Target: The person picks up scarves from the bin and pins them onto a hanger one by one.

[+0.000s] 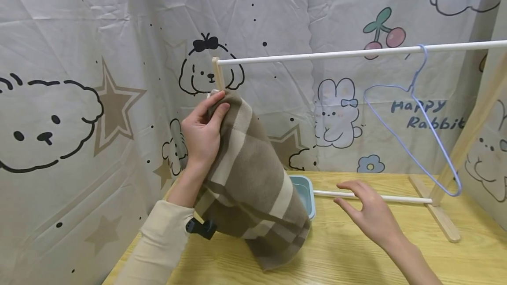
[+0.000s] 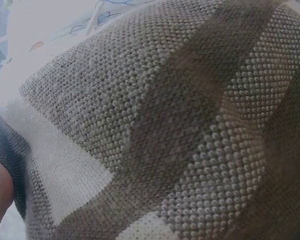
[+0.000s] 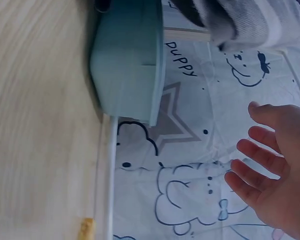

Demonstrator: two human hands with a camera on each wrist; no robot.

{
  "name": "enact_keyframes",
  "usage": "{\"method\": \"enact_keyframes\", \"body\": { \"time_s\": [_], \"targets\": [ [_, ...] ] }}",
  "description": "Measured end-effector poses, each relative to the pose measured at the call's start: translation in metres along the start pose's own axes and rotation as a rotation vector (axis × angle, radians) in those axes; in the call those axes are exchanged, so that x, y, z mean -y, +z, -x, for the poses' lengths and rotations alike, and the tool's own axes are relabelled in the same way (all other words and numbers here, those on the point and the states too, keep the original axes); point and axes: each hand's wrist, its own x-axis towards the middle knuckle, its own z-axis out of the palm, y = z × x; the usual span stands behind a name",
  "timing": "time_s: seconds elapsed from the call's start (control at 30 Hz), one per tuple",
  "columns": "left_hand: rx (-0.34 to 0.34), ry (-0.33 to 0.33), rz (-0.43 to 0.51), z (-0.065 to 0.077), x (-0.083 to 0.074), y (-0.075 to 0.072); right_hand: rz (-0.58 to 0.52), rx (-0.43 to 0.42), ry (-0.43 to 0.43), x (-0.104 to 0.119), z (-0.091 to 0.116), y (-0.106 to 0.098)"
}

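My left hand [image 1: 203,135] pinches the top of a brown and cream checked knit cloth [image 1: 257,166] between thumb and fingers and holds it up. The cloth hangs down in folds to just over the tabletop; whether it is a garment or a scarf I cannot tell. Its weave fills most of the left wrist view. My right hand [image 1: 370,214] is apart from it on the right, thumb and fingers spread, holding nothing. In the right wrist view the fingers [image 3: 260,155] are loosely bent. A blue wire hanger [image 1: 429,122] hangs from the rack's white rod [image 1: 336,55].
A light blue plastic tub [image 1: 309,197] stands behind the cloth, partly hidden. The rack has wooden side posts [image 1: 471,131], a foot [image 1: 435,214] at the right and a low white bar [image 1: 380,198]. Printed curtains [image 1: 277,100] enclose the wood-grain table [image 1: 336,254].
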Motion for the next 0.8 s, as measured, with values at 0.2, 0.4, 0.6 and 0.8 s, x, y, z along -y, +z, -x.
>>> {"method": "enact_keyframes", "body": {
  "time_s": [0.2, 0.4, 0.6, 0.8],
  "targets": [
    [0.03, -0.035, -0.044, 0.009, 0.003, -0.004, -0.01, -0.054, -0.021, 0.003, -0.007, -0.017],
    [0.033, -0.029, -0.023, 0.015, 0.009, -0.007, -0.009, -0.081, -0.037, 0.011, -0.015, -0.035],
    [0.025, -0.043, -0.034, 0.021, 0.013, -0.012, -0.003, -0.088, -0.04, 0.015, -0.021, -0.046],
    [0.043, -0.08, -0.066, 0.028, 0.015, -0.016, -0.005, -0.152, -0.112, 0.017, -0.028, -0.058]
  ]
}}
